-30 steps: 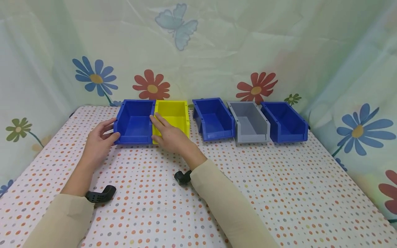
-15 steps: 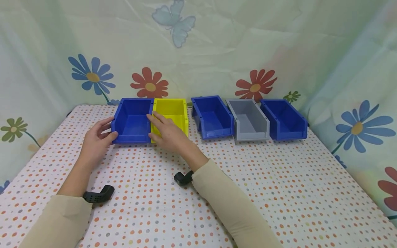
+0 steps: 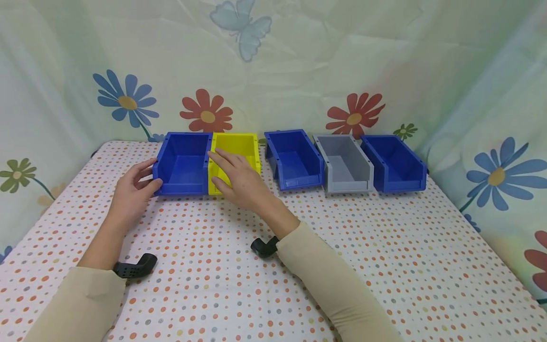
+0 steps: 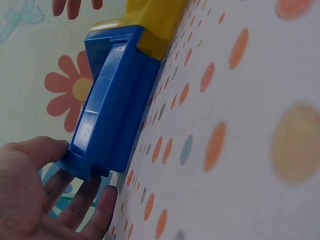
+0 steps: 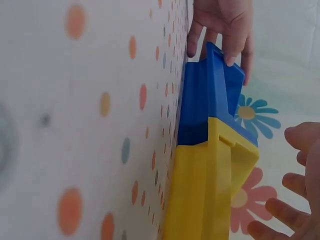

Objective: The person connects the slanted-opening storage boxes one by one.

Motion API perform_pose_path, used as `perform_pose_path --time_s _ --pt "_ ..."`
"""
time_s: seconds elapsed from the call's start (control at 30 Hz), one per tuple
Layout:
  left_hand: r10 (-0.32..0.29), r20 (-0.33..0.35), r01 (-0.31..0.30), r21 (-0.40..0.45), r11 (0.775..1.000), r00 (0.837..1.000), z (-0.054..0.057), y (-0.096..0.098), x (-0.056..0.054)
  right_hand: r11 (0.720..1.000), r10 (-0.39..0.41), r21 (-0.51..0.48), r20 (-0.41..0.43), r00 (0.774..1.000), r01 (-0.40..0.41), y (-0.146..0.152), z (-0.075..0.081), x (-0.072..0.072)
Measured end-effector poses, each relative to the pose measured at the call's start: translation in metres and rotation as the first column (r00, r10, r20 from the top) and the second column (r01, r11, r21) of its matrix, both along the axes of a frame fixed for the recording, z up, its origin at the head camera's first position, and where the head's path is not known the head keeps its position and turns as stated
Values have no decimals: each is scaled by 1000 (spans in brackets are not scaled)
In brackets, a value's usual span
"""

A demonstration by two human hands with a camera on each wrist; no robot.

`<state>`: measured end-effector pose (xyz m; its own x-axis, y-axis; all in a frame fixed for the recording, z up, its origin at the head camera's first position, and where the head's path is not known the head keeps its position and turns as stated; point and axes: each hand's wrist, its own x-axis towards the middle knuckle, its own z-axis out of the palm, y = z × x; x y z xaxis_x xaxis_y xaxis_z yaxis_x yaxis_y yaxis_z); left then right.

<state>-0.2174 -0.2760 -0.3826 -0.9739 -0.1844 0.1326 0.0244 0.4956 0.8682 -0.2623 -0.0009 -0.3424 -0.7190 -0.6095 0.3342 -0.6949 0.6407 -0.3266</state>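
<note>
Counting five in a row on the dotted cloth (image 3: 205, 289): blue bin at far left (image 3: 183, 161), then yellow bin (image 3: 237, 143), middle blue bin (image 3: 295, 164), gray bin (image 3: 344, 166), last blue bin (image 3: 397, 164). So three blue, one yellow, one gray. Two hands in view. With the left hand (image 3: 132, 187), pinching that far-left one at its front left corner, thumb in front. With the right hand (image 3: 243, 183), just hovering over the yellow bin, released, fingers slightly spread.
</note>
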Motion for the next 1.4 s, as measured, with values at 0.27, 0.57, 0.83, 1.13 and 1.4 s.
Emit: perform_pose_path --time_s 0.27,0.57,0.83,1.13,1.4 --pt "4 0 -4 -7 1000 1000 3 1 0 1000 13 -11 -76 997 -14 10 2 3" --pt "-3 7 3 0 1000 1000 3 1 0 991 -27 -131 -129 991 10 26 4 5" --pt "-1 14 1 1 1000 1000 2 1 0 956 -85 -292 -269 959 2 41 -2 2" --pt "6 16 -6 9 1000 1000 1 1 1 935 -153 -350 -246 957 59 59 -3 -1" --pt "4 20 -4 12 1000 1000 2 1 1 916 -217 -382 -213 953 123 73 -3 -4"
